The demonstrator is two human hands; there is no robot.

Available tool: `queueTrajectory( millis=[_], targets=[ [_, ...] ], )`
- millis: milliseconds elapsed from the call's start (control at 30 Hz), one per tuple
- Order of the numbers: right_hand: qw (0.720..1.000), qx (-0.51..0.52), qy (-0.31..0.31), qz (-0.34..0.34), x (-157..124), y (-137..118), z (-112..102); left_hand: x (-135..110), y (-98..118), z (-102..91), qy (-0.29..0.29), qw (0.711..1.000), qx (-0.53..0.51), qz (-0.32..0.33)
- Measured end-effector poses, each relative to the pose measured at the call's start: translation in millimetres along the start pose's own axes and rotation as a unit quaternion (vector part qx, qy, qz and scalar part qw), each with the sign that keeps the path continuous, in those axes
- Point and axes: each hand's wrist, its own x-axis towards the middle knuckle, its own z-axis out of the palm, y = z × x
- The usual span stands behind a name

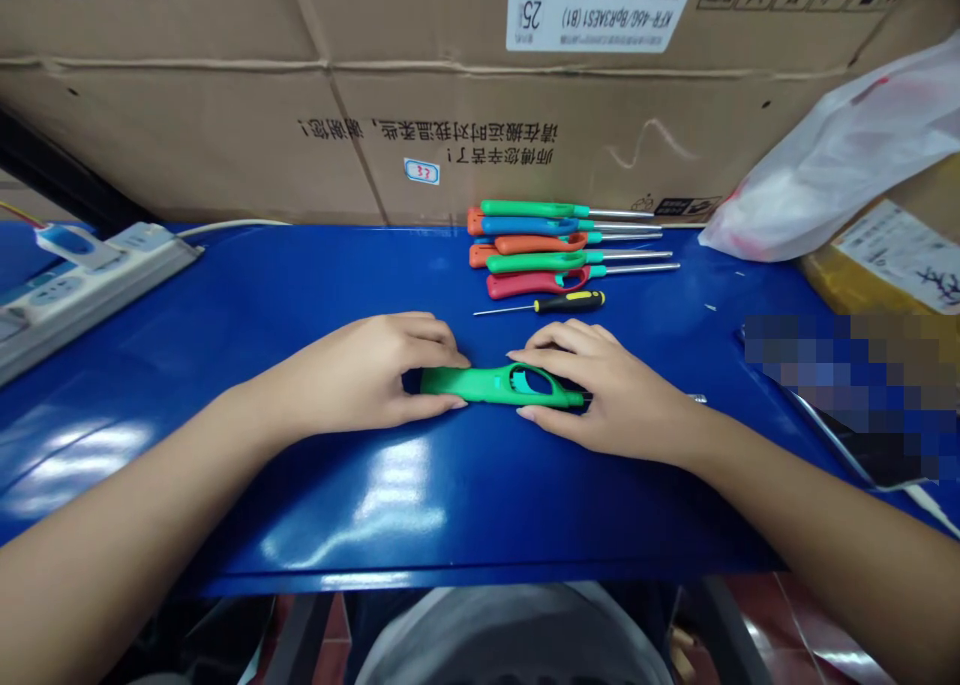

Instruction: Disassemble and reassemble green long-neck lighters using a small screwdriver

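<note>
A long-nosed green lighter (487,385) lies flat on the blue tabletop in front of me, its handle to the left. My left hand (375,373) is closed around the handle end, with thumb below and fingers above. Around the trigger opening and nozzle end, my right hand (607,390) grips with thumb and fingers on both sides. The palm covers most of the metal rod; a short metal tip shows past the wrist. Just beyond the hands lies a black-and-yellow screwdriver (571,302). Behind it is a row of several lighters (536,262) in green, blue, orange and red.
A large cardboard box (225,145) walls off the back of the table. At the left sits a power strip (97,285) with a plug in it. On the right are a white plastic bag (817,155), a taped carton (870,265) and a dark phone-like device (847,435), partly blurred.
</note>
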Motion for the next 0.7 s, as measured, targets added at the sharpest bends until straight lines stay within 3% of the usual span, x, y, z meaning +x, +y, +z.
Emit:
queueTrajectory(
  millis=[700],
  targets=[
    [0.994,0.11,0.003,0.003,1.3,1.8,-6.1,1.8,5.1,8.2,0.01,1.0,0.026,-0.014]
  ],
)
